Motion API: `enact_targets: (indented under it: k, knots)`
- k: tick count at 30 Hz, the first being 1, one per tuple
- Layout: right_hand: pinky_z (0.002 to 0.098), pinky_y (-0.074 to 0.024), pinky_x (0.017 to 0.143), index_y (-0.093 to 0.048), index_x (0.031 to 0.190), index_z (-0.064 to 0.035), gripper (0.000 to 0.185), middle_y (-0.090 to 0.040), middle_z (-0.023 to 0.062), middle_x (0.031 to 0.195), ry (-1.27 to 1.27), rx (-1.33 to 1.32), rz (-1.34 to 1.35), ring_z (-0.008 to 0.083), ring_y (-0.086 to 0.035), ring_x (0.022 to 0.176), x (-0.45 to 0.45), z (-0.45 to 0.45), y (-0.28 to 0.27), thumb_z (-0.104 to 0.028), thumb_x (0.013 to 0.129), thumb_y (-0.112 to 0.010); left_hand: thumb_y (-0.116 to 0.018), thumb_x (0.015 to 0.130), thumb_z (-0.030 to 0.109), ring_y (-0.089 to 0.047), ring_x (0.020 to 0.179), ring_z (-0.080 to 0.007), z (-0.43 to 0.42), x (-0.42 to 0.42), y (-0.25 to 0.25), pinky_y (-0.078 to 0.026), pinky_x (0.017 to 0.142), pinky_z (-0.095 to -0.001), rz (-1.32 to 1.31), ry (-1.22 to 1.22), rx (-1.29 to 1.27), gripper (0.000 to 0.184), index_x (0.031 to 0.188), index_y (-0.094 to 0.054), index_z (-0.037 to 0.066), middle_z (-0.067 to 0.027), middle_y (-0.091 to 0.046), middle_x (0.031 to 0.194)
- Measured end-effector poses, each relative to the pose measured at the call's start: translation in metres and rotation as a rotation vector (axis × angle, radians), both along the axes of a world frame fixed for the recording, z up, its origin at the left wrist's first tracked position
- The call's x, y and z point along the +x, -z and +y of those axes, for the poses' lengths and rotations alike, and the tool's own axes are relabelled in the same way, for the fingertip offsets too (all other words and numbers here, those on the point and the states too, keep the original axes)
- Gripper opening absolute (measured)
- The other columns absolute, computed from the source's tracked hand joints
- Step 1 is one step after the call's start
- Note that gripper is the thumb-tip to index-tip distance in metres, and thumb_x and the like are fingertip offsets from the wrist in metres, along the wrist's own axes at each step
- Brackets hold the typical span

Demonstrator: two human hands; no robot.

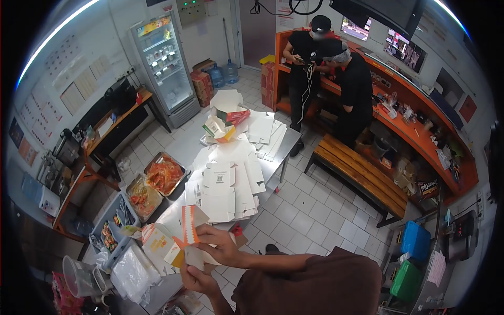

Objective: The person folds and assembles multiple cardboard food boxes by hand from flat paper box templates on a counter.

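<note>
My right hand [223,248] reaches in from the right, its fingers closed on a small carton [189,226] with an orange and white printed side. Below it, my left hand [199,279] pinches the lower part of the same carton, which is partly folded. Just left of my hands lies a stack of printed orange and white cartons [155,242]. Beyond them, flat white cartons [219,189] are piled on the metal table [286,144]. Several opened boxes with green, red and yellow print [219,129] sit at the table's far end.
Two trays of food [165,174] and a grey-blue crate [113,226] stand at the left, near clear plastic bags [134,270]. Two people in black [357,84] stand at an orange counter [409,123]. A wooden bench [359,176] is at the right; a glass-door fridge [165,65] stands behind.
</note>
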State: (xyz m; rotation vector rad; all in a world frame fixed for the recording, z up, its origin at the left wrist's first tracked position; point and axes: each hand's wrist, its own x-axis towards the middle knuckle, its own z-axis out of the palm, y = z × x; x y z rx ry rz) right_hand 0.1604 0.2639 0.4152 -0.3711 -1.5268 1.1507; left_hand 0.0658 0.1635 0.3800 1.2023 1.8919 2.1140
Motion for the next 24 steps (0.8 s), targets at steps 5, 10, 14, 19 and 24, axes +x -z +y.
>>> enact_targets:
  k: [5,10,14,19,24]
  knots:
    - [0.0324,-0.0538,0.094,-0.071,0.115,0.0035,0.024,-0.074,0.0145,0.115,-0.041,-0.107,0.103,0.0208,-0.070,0.106,-0.001,-0.004,0.000,-0.005,0.093,-0.071,-0.056,0.104,0.018,-0.066,0.115,-0.0364,0.016,0.019,-0.021,-0.053,0.097,-0.0434,0.015,-0.022,0.037,0.034,0.121,-0.063,-0.012,-0.0296,-0.063,0.130]
    - [0.0344,-0.0514,0.102,-0.068,0.122,0.0032,0.028,-0.069,0.0179,0.126,0.016,0.009,0.108,0.0273,-0.066,0.120,-0.005,-0.004,0.005,-0.004,0.095,-0.067,-0.058,0.103,0.013,-0.065,0.117,-0.0376,0.026,0.014,-0.039,-0.053,0.096,-0.0430,-0.022,0.033,0.035,0.031,0.121,-0.064,-0.011,-0.0318,-0.058,0.135]
    - [0.0390,-0.0517,0.102,-0.068,0.124,0.0008,0.033,-0.068,0.0218,0.127,0.024,0.113,0.005,0.0357,-0.062,0.126,-0.004,-0.008,-0.005,0.004,0.091,-0.066,-0.059,0.101,0.009,-0.066,0.114,-0.0369,0.028,0.002,-0.031,-0.055,0.092,-0.0418,0.036,0.001,0.019,0.028,0.119,-0.065,-0.012,-0.0317,-0.059,0.135]
    - [0.0420,-0.0453,0.110,-0.059,0.137,0.0000,0.050,-0.060,0.0233,0.140,-0.096,0.058,-0.049,0.0365,-0.053,0.136,-0.008,-0.006,-0.001,0.011,0.089,-0.058,-0.057,0.101,0.005,-0.069,0.109,-0.0344,0.041,-0.004,-0.050,-0.057,0.086,-0.0404,0.304,-0.079,-0.059,0.023,0.115,-0.066,-0.011,-0.0310,-0.061,0.133]
    - [0.0431,-0.0412,0.114,-0.055,0.141,0.0013,0.052,-0.057,0.0228,0.143,-0.091,0.077,-0.066,0.0387,-0.048,0.140,-0.004,-0.006,-0.008,0.010,0.089,-0.057,-0.057,0.100,0.003,-0.069,0.108,-0.0351,0.036,-0.014,-0.045,-0.057,0.082,-0.0401,0.175,-0.010,-0.055,0.018,0.110,-0.067,-0.009,-0.0298,-0.062,0.132]
